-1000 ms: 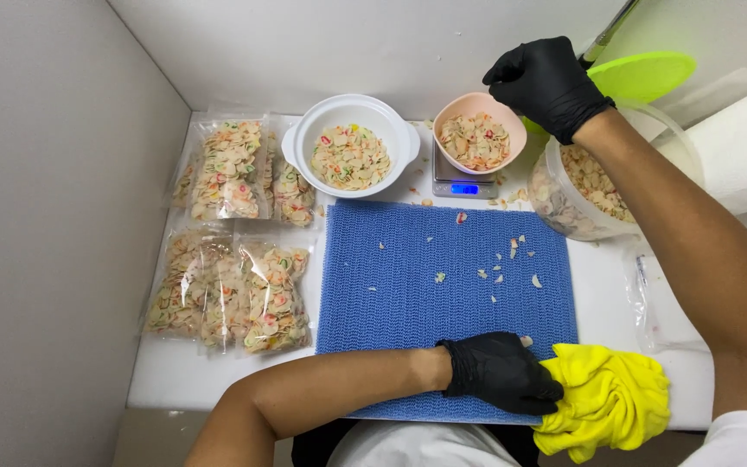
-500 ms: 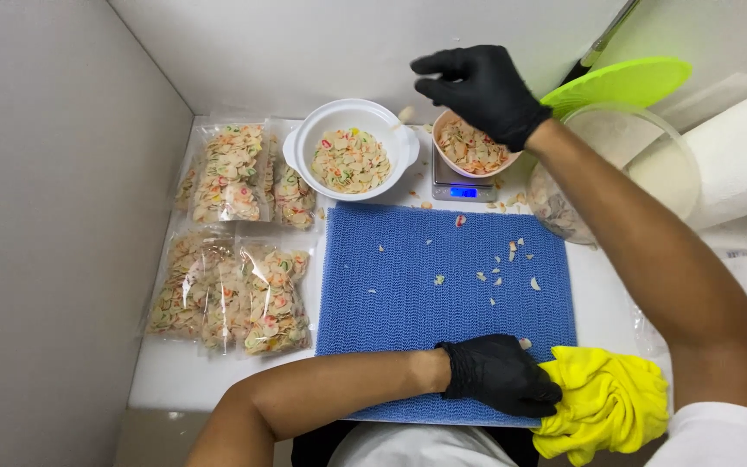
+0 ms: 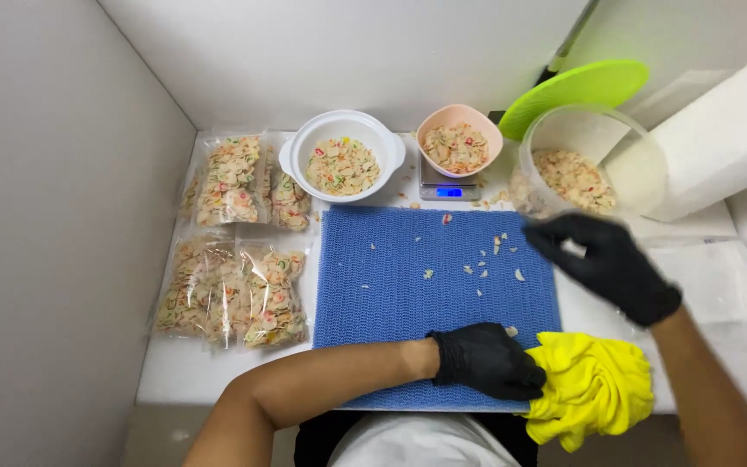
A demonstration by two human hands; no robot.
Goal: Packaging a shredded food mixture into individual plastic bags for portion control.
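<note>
Both my hands wear black gloves. My left hand lies on the near right corner of a blue mat, its fingers touching a crumpled yellow cloth. My right hand hovers, blurred, over the mat's right edge with fingers curled loosely; nothing shows in it. Small cracker crumbs are scattered on the mat. Behind it, a pink bowl of crackers rests on a small digital scale. A white bowl of crackers stands to the left.
A clear plastic tub of crackers with a green lid behind it stands at the back right. Several sealed bags of crackers lie at the left. A paper towel roll and clear bags are at the right.
My right hand has come down from above the pink bowl at the back to the mat's right edge near the tub. The left hand has stayed by the yellow cloth.
</note>
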